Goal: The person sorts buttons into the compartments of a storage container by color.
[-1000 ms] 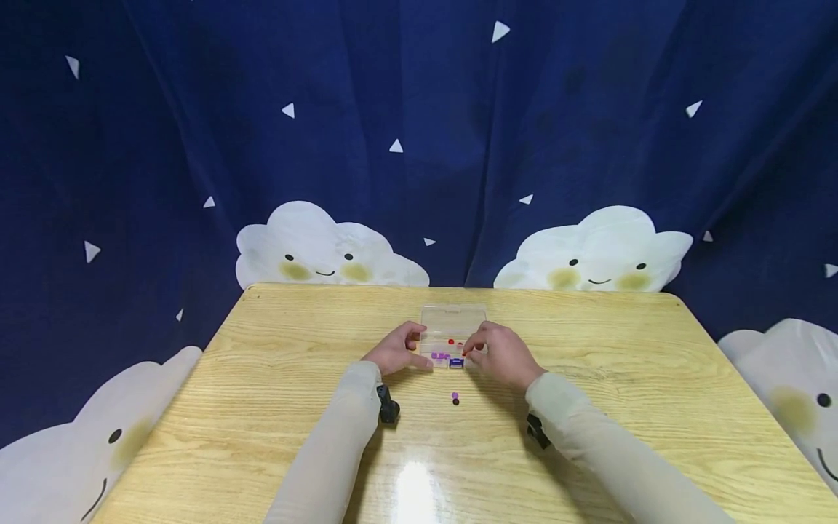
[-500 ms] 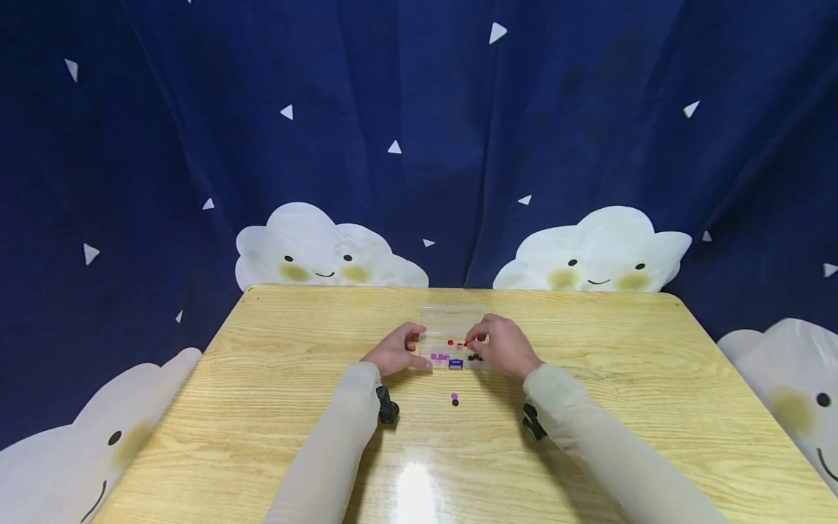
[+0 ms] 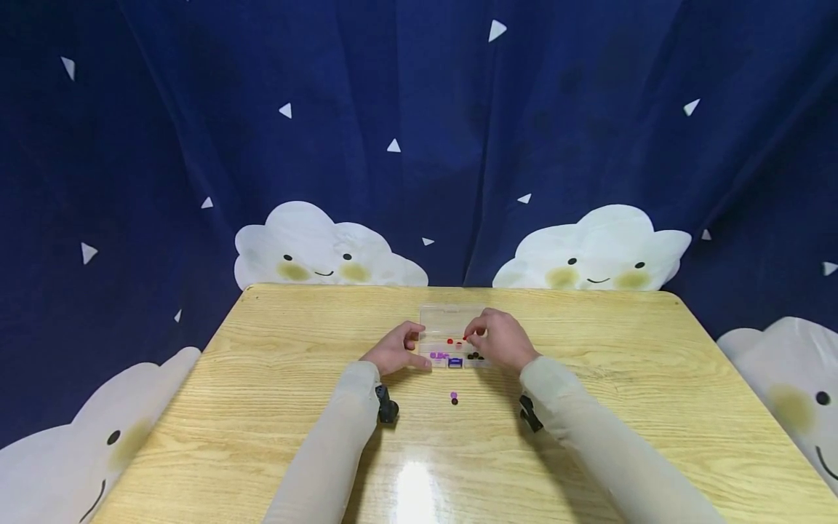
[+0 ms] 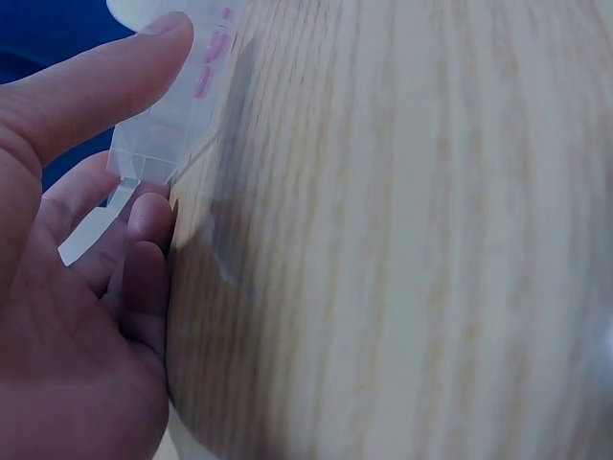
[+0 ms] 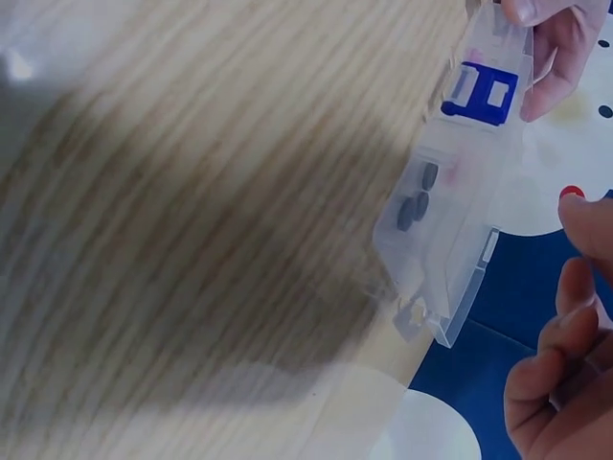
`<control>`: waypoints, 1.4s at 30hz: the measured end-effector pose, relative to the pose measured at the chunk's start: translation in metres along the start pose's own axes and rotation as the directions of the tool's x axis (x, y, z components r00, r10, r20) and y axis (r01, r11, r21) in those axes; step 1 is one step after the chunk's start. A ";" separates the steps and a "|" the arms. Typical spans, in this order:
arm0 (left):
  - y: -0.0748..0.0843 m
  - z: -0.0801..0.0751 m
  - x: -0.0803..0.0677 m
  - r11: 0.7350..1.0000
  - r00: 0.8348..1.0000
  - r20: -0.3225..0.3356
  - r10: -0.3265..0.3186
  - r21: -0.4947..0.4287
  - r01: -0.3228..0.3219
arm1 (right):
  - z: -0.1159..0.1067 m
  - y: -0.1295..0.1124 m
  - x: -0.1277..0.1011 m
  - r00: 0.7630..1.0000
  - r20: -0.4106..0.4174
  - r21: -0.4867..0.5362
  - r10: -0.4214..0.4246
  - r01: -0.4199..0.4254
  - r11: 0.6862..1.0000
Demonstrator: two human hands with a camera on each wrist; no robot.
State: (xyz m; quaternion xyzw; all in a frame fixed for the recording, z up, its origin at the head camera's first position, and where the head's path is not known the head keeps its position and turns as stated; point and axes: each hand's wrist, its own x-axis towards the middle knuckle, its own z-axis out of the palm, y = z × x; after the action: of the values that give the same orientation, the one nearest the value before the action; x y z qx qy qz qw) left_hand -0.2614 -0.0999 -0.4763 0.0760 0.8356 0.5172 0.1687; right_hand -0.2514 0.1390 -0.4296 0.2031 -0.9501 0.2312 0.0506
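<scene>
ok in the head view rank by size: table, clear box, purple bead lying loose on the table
1. table, by far the largest
2. clear box
3. purple bead, tiny; the dark bead touching it looks about the same size

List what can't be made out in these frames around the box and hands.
- Head view: the box compartments and bead counts are too small; the right hand covers its right end.
- Right wrist view: the red bead at a fingertip is tiny; pinched or just touching, I cannot tell. The box's far end is cut off by the top edge.
- Left wrist view: the left hand fills the frame; only a blurred box corner shows.
- Loose beads on the table: shape unreadable.
</scene>
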 end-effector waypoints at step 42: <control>-0.001 -0.001 0.004 1.000 1.000 0.014 -0.009 0.006 0.008 | 0.018 0.009 0.027 0.998 0.019 -0.023 0.056 -0.055 0.998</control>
State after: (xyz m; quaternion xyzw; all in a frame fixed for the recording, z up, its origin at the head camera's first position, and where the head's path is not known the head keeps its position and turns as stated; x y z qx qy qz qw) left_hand -0.2653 -0.0998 -0.4773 0.0766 0.8362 0.5135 0.1765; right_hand -0.2795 0.1278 -0.4441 0.1782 -0.9584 0.2198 0.0373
